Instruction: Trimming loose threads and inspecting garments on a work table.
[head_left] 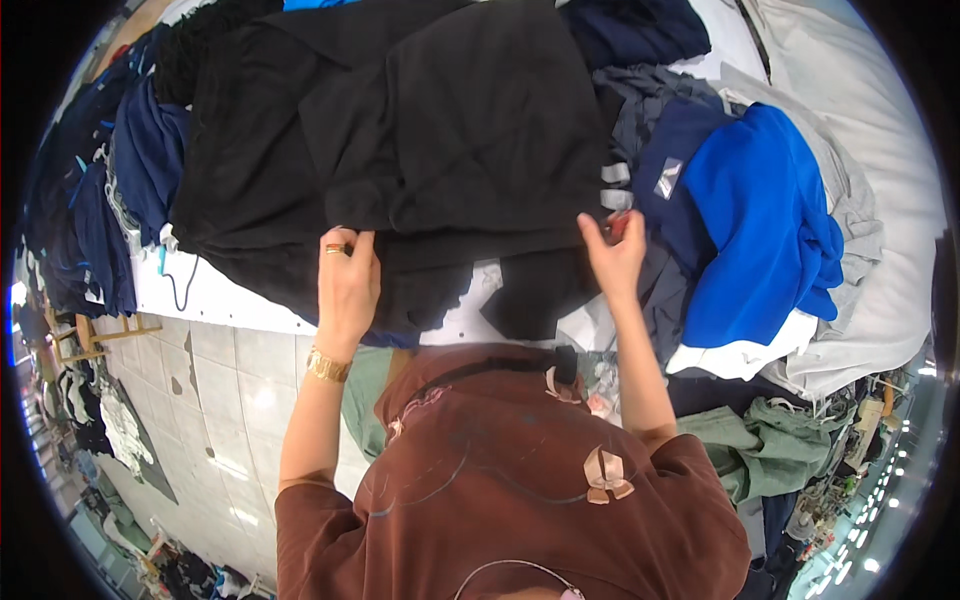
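The left hand (347, 290) pinches a fold of the black garment (480, 130). The right hand (615, 258), well apart, grips a red object (620, 226).

A left hand (348, 285) grips a broad black fabric garment (470, 130) near a white tabletop's (225, 298) front edge; the right hand (614, 258) holds a small red object (620, 226) at the garment's right side, crumpled bright-blue cloth (765, 215) toward the tabletop's right end.

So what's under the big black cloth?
Below the near edge of the big black cloth, you can see some white table and a black flap, maybe part of it. Whatever lies beneath the middle is covered, so I can't tell.
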